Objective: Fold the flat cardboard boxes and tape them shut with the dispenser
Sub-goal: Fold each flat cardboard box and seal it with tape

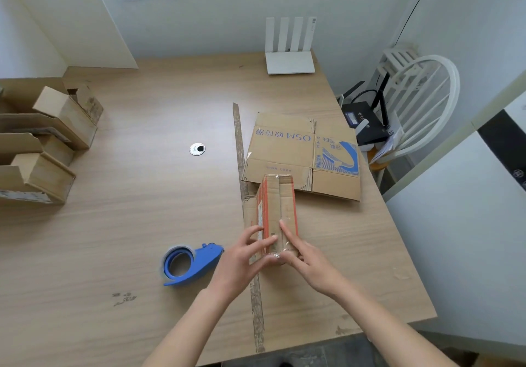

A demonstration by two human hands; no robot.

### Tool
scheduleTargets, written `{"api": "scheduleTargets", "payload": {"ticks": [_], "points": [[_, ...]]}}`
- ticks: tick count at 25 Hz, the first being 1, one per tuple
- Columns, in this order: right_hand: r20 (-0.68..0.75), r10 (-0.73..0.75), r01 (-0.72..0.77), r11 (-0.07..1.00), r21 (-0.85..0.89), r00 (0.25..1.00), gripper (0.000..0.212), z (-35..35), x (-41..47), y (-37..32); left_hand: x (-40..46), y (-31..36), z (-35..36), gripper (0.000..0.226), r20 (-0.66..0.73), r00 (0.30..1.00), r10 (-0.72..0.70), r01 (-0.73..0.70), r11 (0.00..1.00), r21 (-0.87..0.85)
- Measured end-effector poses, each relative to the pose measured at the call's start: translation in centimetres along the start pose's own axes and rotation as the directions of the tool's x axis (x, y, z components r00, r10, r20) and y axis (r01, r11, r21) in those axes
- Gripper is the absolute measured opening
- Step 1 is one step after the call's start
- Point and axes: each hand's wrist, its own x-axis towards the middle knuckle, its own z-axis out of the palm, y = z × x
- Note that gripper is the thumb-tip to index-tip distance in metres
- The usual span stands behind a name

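Observation:
A small folded cardboard box (277, 204) with orange stripes stands on the wooden table (142, 210), its top seam covered by clear tape. My left hand (244, 258) presses against the box's near left side, fingers spread over the top edge. My right hand (304, 258) presses the tape end down on the near right corner, index finger stretched along the seam. The blue tape dispenser (189, 262) lies on the table just left of my left hand, apart from it. A flat cardboard box (301, 153) with blue print lies behind the folded one.
Several open cardboard boxes (42, 144) are stacked at the table's left edge. A white router (290, 50) stands at the back. A strip of old tape (242, 167) runs across the tabletop. A white chair (421, 104) with black devices stands to the right. A cable hole (197, 149) is mid-table.

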Motion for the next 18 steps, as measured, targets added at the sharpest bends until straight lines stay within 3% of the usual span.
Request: {"api": "scheduleTargets", "payload": {"ticks": [3,5,8,15,18], "points": [[-0.004,-0.092,0.081,0.898,-0.432,0.996,0.068,-0.3,0.5,0.6,0.7,-1.7,0.3,0.045,-0.01,0.975,0.223,-0.211,0.935,0.285],[-0.02,-0.199,0.155,0.819,-0.552,0.98,0.067,0.1,1.2,0.4,1.1,-2.8,0.0,0.045,0.002,0.953,0.303,-0.285,0.893,0.347],[-0.008,-0.251,0.212,0.834,-0.51,0.968,0.064,0.8,1.9,0.9,1.0,-3.6,0.4,0.041,-0.034,0.952,0.306,-0.282,0.912,0.297],[0.017,-0.234,0.215,0.861,-0.461,0.972,0.062,-0.4,0.0,2.4,-1.0,-3.2,1.9,0.056,0.011,1.0,0.015,-0.016,0.99,0.138],[-0.17,-0.196,0.169,0.973,-0.159,0.966,0.058,0.1,-1.1,0.7,-1.4,-1.6,2.2,0.057,0.011,1.0,0.002,-0.003,0.991,0.137]]}}
